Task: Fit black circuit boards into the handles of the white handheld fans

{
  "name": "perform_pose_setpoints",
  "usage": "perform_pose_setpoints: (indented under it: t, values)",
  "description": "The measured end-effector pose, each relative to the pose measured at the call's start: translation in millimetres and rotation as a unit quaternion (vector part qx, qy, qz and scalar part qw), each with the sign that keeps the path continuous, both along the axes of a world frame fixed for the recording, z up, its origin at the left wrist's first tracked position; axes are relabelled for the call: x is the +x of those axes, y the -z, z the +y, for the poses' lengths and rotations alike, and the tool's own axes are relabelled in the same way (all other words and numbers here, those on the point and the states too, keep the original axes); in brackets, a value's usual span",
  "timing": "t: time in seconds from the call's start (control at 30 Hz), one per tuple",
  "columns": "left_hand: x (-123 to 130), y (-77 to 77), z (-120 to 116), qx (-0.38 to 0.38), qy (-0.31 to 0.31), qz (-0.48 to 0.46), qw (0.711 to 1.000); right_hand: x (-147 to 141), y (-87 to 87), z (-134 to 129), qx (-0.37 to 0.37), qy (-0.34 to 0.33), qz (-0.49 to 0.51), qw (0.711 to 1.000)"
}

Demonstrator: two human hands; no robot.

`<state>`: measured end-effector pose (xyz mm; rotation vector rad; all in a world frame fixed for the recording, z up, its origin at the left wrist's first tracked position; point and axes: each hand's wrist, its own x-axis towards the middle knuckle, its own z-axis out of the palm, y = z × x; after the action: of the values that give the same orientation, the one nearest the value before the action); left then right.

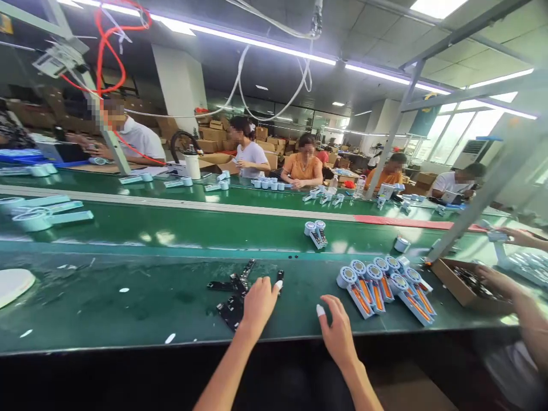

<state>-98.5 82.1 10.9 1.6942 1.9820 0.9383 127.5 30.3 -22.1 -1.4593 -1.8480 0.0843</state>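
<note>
My left hand (pixel 259 302) is closed over a small pile of black circuit boards (pixel 233 308) on the green bench. At its thumb, which wears a white finger cover, one narrow black circuit board (pixel 281 274) sticks up and appears pinched. Some of the pile is hidden behind this hand. My right hand (pixel 338 331) hovers by the bench's front edge, thumb and fingers apart and nothing in it. To its right lie several light-blue handled housings (pixel 374 274) with round heads and orange strips along their handles.
Two blue housings with black boards (pixel 315 233) lie on the green belt (pixel 240 228). At right, a co-worker's hand (pixel 496 282) reaches into a cardboard box (pixel 458 285) of dark parts. A metal post (pixel 466 211) slants up beside it. Several people sit across the belt.
</note>
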Motion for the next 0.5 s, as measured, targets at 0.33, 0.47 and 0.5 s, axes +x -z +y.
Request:
perform_pose_setpoints:
  t: [0.33, 0.47, 0.5]
  values:
    - [10.8, -28.2, 36.1, -0.060, -0.003, -0.149, 0.987, 92.2, -33.9, 5.4, -0.004, 0.080, -0.060, 0.995]
    - [19.2, -28.4, 15.2, -0.012, -0.016, -0.297, 0.955, 78.2, -30.2, 25.3, -0.054, 0.080, -0.058, 0.994]
    - [22.2, -26.9, 8.1, -0.009, -0.020, -0.334, 0.942, 71.8, -29.1, 25.8, -0.068, 0.075, -0.053, 0.993]
